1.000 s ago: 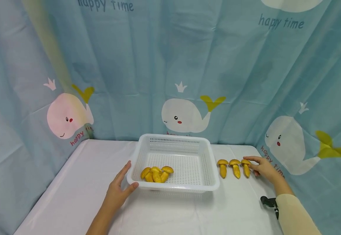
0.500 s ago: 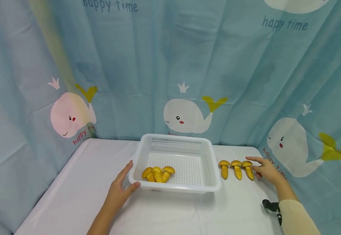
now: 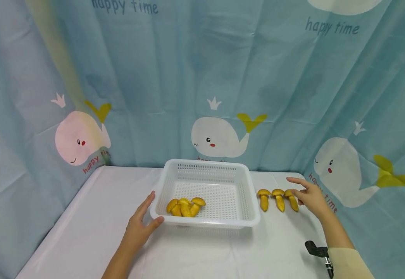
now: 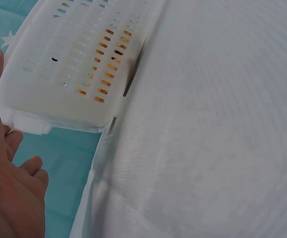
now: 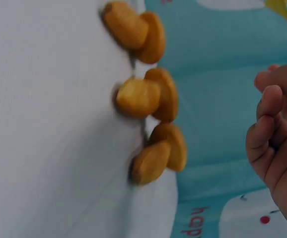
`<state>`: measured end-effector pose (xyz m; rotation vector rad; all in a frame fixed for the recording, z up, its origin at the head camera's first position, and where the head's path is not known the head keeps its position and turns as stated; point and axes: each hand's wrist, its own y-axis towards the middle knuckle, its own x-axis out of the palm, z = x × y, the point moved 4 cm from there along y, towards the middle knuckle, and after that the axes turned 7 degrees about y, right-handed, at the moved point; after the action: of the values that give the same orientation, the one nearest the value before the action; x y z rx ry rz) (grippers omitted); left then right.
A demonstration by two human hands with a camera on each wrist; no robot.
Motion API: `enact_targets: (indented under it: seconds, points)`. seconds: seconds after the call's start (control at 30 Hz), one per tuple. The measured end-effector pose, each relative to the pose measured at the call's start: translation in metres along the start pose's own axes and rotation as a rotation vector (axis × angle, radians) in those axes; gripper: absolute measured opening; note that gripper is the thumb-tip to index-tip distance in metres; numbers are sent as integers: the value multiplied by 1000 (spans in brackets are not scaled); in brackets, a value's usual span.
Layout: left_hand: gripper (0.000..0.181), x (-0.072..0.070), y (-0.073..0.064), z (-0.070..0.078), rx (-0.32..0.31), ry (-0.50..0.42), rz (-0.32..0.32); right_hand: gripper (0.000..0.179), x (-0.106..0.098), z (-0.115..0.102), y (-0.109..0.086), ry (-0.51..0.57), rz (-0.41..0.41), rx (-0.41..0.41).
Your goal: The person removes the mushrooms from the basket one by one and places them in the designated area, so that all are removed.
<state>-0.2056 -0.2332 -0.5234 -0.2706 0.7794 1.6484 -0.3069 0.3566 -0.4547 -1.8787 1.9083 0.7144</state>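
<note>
As domed mushrooms (image 3: 279,200) lie on cloth (image 3: 202,255), both hands (image 3: 136,231) (image 3: 311,198) — fingers parted — flank a slotted plastic basket (image 3: 209,222).

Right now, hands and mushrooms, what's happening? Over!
Left hand at white rectangular plastic basket. Right hand empty, by three yellow round-capped mushrooms outside. More mushrooms inside. Basket wall between.

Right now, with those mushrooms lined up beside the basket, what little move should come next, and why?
Probably bring the right hand over the white basket, towards the mushrooms inside it. The hand seems free: in the right wrist view it holds nothing and is apart from the row of three mushrooms, which already lie on the table.
</note>
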Motion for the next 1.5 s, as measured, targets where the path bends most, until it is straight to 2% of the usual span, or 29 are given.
enact_targets:
  seconds: [0.13, 0.4, 0.67, 0.9, 1.23, 1.5]
  points:
    - [87, 0, 0, 0, 7, -3, -3, 47, 4, -21, -9, 22, 33, -12]
    - [87, 1, 0, 2, -2, -8, -7, 45, 18, -58, -21, 93, 46, -78]
    - [86, 3, 0, 2, -14, -1, -11, 45, 37, -76, -23, 122, 27, -124]
    - [86, 3, 0, 4, -11, -1, -8, 44, 55, -103, -29, 166, -7, -181]
    - [87, 1, 0, 3, -2, 25, 9, 41, 91, -142, -32, 253, -86, -203]
    - [87, -1, -1, 2, -10, 18, -1, 43, 127, -171, -31, 259, -104, -314]
